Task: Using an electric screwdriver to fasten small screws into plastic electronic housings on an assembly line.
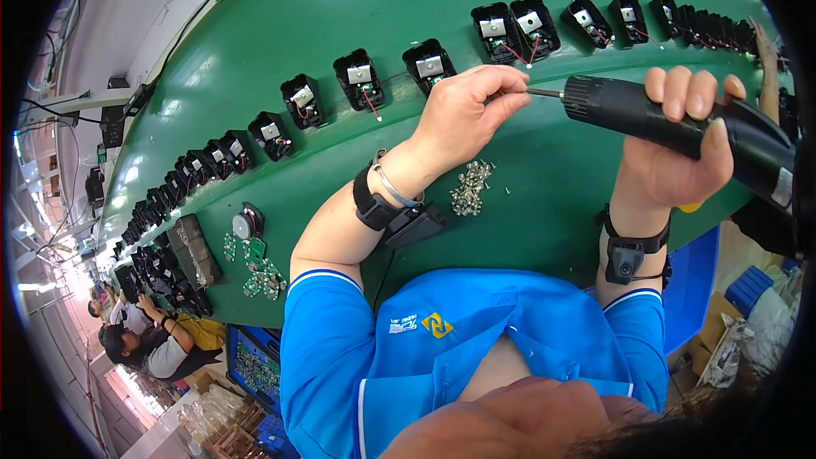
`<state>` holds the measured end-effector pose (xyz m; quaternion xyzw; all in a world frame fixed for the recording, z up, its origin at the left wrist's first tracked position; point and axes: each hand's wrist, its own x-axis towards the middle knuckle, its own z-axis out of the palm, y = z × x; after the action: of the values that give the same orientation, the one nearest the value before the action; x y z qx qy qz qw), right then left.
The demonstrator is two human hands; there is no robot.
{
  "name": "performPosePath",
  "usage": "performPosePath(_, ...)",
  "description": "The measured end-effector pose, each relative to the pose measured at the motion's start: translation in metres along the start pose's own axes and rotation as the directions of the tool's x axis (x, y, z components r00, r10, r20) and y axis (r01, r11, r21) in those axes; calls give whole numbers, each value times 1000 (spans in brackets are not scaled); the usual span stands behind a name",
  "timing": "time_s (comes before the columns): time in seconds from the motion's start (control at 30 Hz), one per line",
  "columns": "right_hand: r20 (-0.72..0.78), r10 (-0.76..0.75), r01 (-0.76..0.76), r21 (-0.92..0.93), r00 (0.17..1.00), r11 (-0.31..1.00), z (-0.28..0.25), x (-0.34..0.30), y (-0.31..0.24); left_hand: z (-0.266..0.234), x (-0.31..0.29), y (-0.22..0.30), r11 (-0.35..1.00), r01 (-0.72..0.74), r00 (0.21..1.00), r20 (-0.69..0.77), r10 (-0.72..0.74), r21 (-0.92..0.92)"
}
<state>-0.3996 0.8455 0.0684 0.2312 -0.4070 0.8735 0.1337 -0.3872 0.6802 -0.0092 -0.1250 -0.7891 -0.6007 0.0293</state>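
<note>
My right hand (pixel 676 157) is wrapped round the black body of an electric screwdriver (pixel 616 106), held level above the table with its bit pointing left. My left hand (pixel 467 115) is closed in a pinch at the bit's tip; whatever lies between thumb and finger is hidden. Just beyond the left hand stands a black plastic housing (pixel 422 53), with a silver metal plate and a green board inside, partly covered by that hand. Below the left wrist, a heap of small silver screws (pixel 470 191) lies on the green tabletop (pixel 544 178).
More housings with red wires, such as this housing (pixel 358 79), stand along the green bench in a long curved row. Small circuit boards (pixel 263 276) and a tray of parts (pixel 194 251) lie at left. A blue bin (pixel 693 289) stands at right. Other people work nearby.
</note>
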Motion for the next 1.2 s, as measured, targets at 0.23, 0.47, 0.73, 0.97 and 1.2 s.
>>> performPosePath(0.23, 56, 28, -29, 22, 998, 999, -10, 2, -21, 5, 1, -1, 976, -204, 979, -5, 204, -74)
performPosePath(0.47, 59, 30, -33, 51, 998, 998, -9, 1, -22, 7, -2, -3, 964, -217, 975, 9, 221, -155)
performPosePath(0.73, 68, 43, -48, 73, 997, 996, -10, 0, -21, 10, -4, -4, 886, -15, 990, 117, 79, -464)
performPosePath(0.97, 63, 75, -80, 80, 995, 994, -14, 1, -22, 10, 0, -3, 820, 170, 951, 308, 7, -546)
performPosePath(1.2, 133, -103, 104, -2, 986, 995, -33, 24, -21, -4, 45, 1, 751, -369, 914, 66, 401, 547)
